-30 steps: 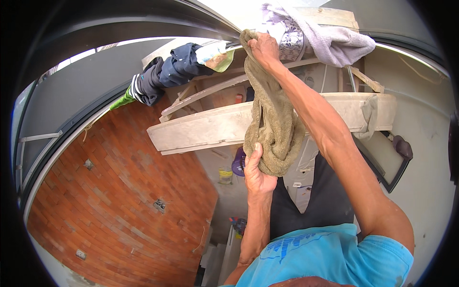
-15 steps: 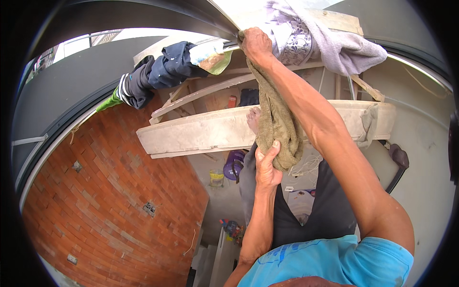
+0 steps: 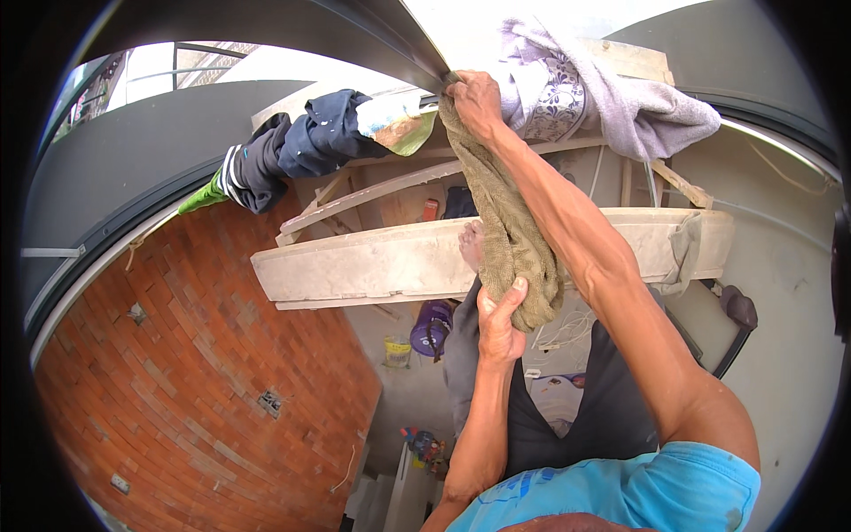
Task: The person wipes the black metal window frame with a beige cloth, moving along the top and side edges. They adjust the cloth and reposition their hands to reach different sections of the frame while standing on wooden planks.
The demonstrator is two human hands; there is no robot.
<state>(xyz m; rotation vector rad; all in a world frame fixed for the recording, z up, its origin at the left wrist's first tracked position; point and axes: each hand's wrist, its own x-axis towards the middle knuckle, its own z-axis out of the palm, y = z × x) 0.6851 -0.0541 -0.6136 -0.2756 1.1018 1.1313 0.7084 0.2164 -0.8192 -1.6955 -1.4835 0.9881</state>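
Observation:
A long olive-brown cloth (image 3: 505,213) hangs bunched between my two hands. At its upper end my right hand (image 3: 476,99) is closed around it, pressing it to the lower end of a dark metal beam (image 3: 390,44). Lower down, my left hand (image 3: 502,324) grips the hanging part, thumb on top and the other fingers mostly hidden by the fabric. A lilac towel (image 3: 638,106) and a patterned white cloth (image 3: 558,93) drape over the rail just right of my right hand.
Dark clothes (image 3: 328,133) and a green cloth (image 3: 206,193) hang along the rail on the left. Below me a whitish plank (image 3: 372,262) runs across, with a bare foot (image 3: 472,244) on it. A brick wall (image 3: 213,355) and a purple container (image 3: 432,328) are lower.
The whole view has shifted slightly, so most things sit a little lower. Both hands keep their hold on the cloth, which hangs a bit straighter below my right hand.

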